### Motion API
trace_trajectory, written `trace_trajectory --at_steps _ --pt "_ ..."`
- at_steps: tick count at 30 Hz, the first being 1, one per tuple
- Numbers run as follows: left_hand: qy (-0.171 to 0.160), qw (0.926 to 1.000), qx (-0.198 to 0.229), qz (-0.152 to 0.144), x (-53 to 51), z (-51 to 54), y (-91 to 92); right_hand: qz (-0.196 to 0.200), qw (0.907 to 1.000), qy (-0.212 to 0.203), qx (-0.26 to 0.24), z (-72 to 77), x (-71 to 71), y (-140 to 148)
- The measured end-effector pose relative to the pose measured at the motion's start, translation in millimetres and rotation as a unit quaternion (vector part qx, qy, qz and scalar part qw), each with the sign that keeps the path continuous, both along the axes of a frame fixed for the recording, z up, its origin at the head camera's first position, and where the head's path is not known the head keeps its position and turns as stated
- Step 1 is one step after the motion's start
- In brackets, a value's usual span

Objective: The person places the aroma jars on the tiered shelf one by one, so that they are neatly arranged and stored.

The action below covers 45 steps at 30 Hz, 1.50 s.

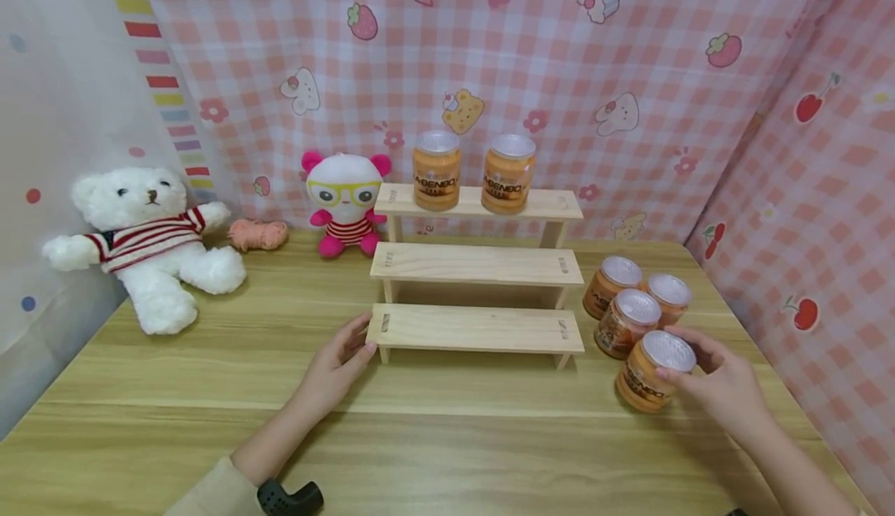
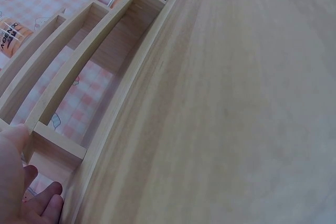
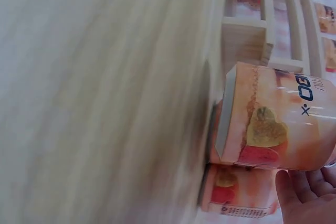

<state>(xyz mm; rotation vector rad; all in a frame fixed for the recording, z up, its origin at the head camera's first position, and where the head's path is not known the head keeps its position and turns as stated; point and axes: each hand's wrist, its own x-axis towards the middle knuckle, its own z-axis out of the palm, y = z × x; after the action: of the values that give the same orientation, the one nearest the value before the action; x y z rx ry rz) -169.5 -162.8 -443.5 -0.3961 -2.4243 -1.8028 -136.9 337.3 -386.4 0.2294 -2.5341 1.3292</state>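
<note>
Two hands grip things: the right hand [image 1: 720, 380], an orange jar [image 1: 643, 382] lettered "BENBO", just beside three more jars [image 1: 625, 326] on the counter [image 1: 447, 446]; the left hand [image 1: 340, 360], the lowest step [image 1: 475, 328] of a wooden stand [image 1: 475, 263], whose top step [image 1: 397, 200] bears two "BENBO" jars [image 1: 437, 176].

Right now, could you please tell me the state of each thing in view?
left hand, touching the shelf
right hand, gripping the nearest jar
nearest jar, closed, held
two top jars, closed, upright
three other jars, closed, upright
shelf, standing
bear, sitting
doll, sitting
yarn, wound
cloth, hanging
</note>
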Motion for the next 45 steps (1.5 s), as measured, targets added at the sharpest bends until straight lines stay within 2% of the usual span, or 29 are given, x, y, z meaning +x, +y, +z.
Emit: trace_trajectory --at_steps 10,17,20,25,33,38,45 --pt "0.003 1.0000 -0.001 0.001 -1.0 -1.4 0.5 -0.006 0.9998 0.018 -0.011 17.1 6.5 -11" --pt "0.007 1.0000 0.000 0.002 -1.0 -1.2 0.5 -0.004 0.9982 0.045 -0.038 35.5 11.9 -27" --pt "0.009 1.0000 -0.001 0.001 -1.1 -0.8 0.6 0.003 0.9959 0.039 -0.082 44.1 13.5 -37" --pt "0.009 1.0000 -0.001 0.002 -0.6 -0.9 0.4 0.036 0.9836 0.045 -0.171 53.9 10.4 -54" --pt "0.018 0.9998 -0.005 -0.001 -2.3 -3.1 0.3 0.028 0.9880 0.048 -0.144 64.5 1.5 -84" --pt "0.017 0.9998 -0.005 0.000 -2.2 -2.5 0.3 0.064 0.9810 0.049 -0.177 74.4 -8.1 -104" --pt "0.010 0.9999 -0.006 0.004 -1.5 -0.9 1.1 0.076 0.9850 0.050 -0.147 87.2 -22.9 -131"
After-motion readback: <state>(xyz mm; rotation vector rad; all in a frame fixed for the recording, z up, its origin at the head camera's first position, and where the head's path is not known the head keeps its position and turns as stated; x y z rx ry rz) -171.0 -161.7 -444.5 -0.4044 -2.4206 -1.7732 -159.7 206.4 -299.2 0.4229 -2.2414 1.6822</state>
